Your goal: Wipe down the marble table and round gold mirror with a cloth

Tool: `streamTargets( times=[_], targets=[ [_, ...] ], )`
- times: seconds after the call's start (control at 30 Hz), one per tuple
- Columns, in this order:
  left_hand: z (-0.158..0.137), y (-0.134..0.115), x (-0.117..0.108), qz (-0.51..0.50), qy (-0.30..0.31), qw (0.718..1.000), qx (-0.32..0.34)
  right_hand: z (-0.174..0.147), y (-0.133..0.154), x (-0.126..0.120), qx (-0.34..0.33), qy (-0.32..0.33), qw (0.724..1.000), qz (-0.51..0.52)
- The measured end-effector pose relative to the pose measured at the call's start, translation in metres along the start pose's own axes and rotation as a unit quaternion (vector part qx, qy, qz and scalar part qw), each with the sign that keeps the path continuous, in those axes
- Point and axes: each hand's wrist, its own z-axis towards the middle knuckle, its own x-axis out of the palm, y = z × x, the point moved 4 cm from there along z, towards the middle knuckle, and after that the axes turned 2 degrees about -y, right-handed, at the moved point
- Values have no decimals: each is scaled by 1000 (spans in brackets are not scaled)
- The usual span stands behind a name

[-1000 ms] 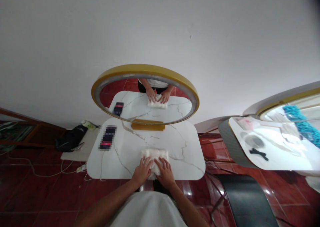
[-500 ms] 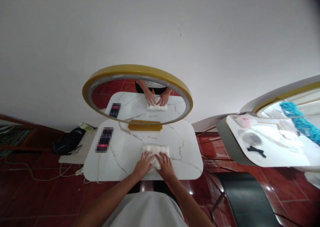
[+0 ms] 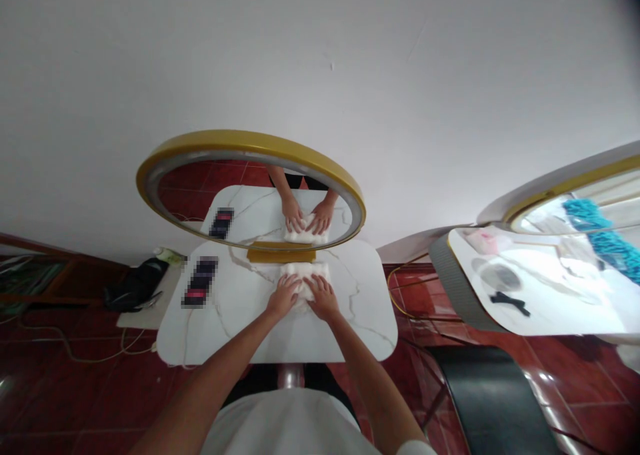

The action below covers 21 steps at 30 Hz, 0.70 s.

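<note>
A white cloth (image 3: pixel 305 269), bunched and folded, lies on the white marble-patterned table (image 3: pixel 370 308) just in front of the mirror's gold base. My left hand (image 3: pixel 283 295) rests palm down on the cloth's left half, its fingers spread forward. On the right half lies my right hand (image 3: pixel 323 297), fingers apart too, pressing from above. The cloth's far edge shows as a thick fold beyond my fingertips; its middle is partly hidden under both hands. The gold-rimmed mirror (image 3: pixel 250 141) reflects the two hands and the cloth.
At the table's left sits a dark, blurred-out item (image 3: pixel 200 281). The mirror's gold base (image 3: pixel 281 252) stands at the back. Rightward are a black chair (image 3: pixel 500 401) and a second table (image 3: pixel 565 308) with a black bow-shaped item (image 3: pixel 510 303). A black bag (image 3: pixel 137 285) lies at left.
Both hands have slid forward across the table together with the cloth, from near the front edge towards the mirror base. The view has shifted slightly to the right.
</note>
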Motion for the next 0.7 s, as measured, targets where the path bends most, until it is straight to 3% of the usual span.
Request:
streamTargets(
  times=[0.2,0.4,0.7],
  targets=[
    [6,-33,23,-7,-11,1000,7,-20,-34,-11,5,-1,1000,3],
    [31,-74,43,-16,-14,999,35,-36,-77,-25,31,-8,999,0],
    [86,-101,51,-7,2,998,63,-13,-124,-42,52,-14,999,-1]
  ],
)
